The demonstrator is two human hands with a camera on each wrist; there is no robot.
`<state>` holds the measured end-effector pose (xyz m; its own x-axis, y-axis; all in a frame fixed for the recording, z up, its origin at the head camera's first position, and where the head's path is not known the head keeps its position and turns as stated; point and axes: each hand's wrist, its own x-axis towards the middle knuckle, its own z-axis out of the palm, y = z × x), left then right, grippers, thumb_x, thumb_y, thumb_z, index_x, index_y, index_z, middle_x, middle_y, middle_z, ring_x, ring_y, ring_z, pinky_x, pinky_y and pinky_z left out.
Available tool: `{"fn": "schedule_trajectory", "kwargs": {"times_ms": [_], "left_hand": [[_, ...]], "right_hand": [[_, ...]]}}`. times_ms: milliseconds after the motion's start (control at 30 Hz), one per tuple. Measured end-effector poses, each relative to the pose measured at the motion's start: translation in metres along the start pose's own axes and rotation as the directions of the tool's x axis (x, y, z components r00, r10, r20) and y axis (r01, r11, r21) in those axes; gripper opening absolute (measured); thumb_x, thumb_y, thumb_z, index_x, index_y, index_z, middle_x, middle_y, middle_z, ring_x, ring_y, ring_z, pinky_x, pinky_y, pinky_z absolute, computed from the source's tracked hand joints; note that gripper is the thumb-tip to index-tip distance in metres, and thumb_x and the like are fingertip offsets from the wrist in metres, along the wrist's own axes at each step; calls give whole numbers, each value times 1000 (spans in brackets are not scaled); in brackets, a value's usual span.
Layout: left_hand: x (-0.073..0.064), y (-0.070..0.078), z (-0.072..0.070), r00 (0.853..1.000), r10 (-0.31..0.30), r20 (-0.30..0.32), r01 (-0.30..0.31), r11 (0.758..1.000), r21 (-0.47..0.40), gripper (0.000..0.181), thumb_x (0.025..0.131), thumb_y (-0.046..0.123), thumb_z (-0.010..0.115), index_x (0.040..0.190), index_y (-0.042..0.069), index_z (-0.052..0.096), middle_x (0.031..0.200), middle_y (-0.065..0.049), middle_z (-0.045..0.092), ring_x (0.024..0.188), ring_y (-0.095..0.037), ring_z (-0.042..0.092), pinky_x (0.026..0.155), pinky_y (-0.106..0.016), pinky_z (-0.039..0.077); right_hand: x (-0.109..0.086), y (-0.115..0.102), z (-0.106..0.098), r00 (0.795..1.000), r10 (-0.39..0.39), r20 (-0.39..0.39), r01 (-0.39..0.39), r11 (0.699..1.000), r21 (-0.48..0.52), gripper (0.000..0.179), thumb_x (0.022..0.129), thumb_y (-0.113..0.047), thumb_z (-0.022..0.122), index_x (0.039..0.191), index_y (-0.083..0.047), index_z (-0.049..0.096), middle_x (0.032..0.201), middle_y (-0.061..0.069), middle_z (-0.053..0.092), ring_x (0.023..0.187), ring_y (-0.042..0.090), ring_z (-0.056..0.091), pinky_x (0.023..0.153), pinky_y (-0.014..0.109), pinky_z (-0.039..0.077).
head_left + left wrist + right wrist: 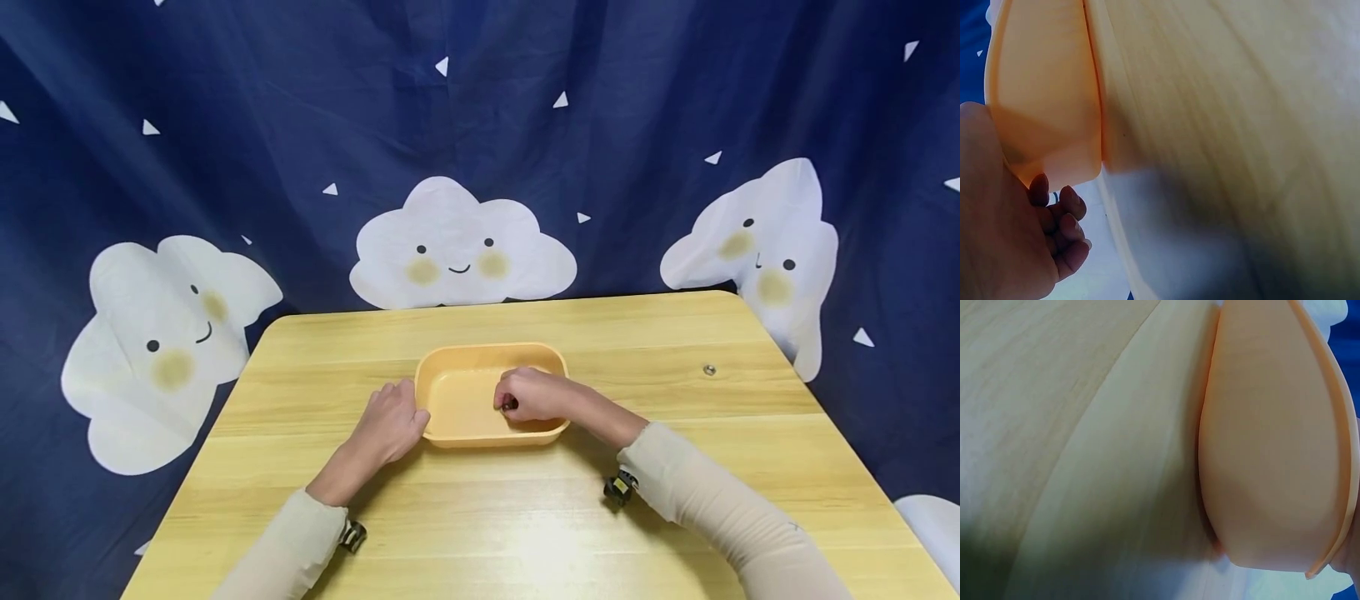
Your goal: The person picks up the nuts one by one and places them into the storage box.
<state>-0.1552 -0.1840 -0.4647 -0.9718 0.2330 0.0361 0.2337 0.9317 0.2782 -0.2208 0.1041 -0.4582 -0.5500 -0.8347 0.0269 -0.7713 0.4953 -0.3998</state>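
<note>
A shallow yellow-orange plastic basin (pixel 459 439) with rounded corners stands on the wooden table. My left hand (pixel 392 419) grips its left end, the thumb at the rim near the front corner. In the left wrist view the curled fingers (pixel 1071 228) show beside the basin's end wall. Over the right end reaches my right hand (pixel 534 393), down inside the basin with its fingers curled. A small dark thing (pixel 510 402) shows between thumb and forefinger, too small to name. The right wrist view has the basin's outer wall (pixel 1272 444) hiding most of that hand.
A small round metal piece (pixel 709 369), like a nut, lies on the table (pixel 480 517) right of the basin. Behind the table's far edge hangs a dark blue curtain (pixel 300 100) printed with white clouds. Each wrist carries a small black camera.
</note>
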Motion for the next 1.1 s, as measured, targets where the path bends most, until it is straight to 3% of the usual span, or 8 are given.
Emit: {"fn": "schedule_trajectory", "kwargs": {"times_ms": [167, 333, 500, 600, 800, 900, 1100], "left_hand": [[1, -1, 0, 1000, 2, 3, -2, 1000, 13, 16, 89, 23, 50, 87, 7, 51, 76, -5, 49, 74, -23, 45, 77, -39, 39], [1, -2, -1, 1000, -7, 13, 7, 1000, 22, 18, 90, 24, 50, 89, 6, 51, 77, -5, 49, 76, -24, 46, 79, -40, 40], [3, -3, 0, 1000, -12, 12, 12, 1000, 28, 18, 90, 24, 51, 89, 7, 51, 78, -5, 49, 76, -24, 45, 77, -39, 38], [3, -2, 0, 1000, -10, 15, 10, 1000, 18, 16, 90, 24, 51, 89, 8, 50, 79, -5, 49, 76, -24, 44, 76, -37, 36], [0, 2, 0, 1000, -6, 5, 6, 1000, -8, 13, 90, 20, 53, 84, 10, 49, 79, -4, 47, 75, -23, 42, 74, -35, 33], [0, 3, 0, 1000, 17, -16, -17, 1000, 1, 12, 90, 19, 54, 83, 10, 48, 78, -4, 46, 73, -23, 41, 72, -34, 33], [-1, 1, 1, 999, 19, -38, -18, 999, 30, 12, 92, 18, 50, 84, 10, 49, 79, -4, 47, 75, -23, 41, 75, -36, 35]], "right_hand": [[0, 0, -1, 1000, -4, 7, 4, 1000, -15, 15, 87, -10, 74, 100, -14, 79, 97, -3, 74, 86, 5, 66, 78, 17, 54], [1, -2, -1, 999, 45, 14, -45, 999, 25, 17, 87, -13, 75, 104, -15, 78, 101, -4, 72, 89, 5, 68, 81, 18, 55], [0, -2, -4, 995, 50, -84, -40, 993, 114, 14, 88, -12, 74, 102, -10, 77, 99, -1, 72, 81, 5, 65, 75, 17, 53], [-3, -1, -6, 979, 28, -201, 0, 990, 138, 12, 88, -11, 73, 99, -8, 78, 93, 0, 72, 72, 6, 59, 69, 17, 50], [-13, 0, -10, 912, -27, -408, 78, 991, 108, 8, 91, -15, 72, 93, -10, 78, 86, -4, 72, 68, 9, 59, 64, 17, 48], [-20, 0, -15, 898, -7, -440, 78, 987, 142, 7, 93, -13, 72, 94, -9, 78, 86, -3, 72, 71, 11, 61, 64, 19, 50], [-36, 4, -27, 895, 63, -443, 20, 983, 181, 7, 93, -11, 72, 97, -7, 76, 90, -1, 72, 77, 15, 64, 67, 27, 55]]}}
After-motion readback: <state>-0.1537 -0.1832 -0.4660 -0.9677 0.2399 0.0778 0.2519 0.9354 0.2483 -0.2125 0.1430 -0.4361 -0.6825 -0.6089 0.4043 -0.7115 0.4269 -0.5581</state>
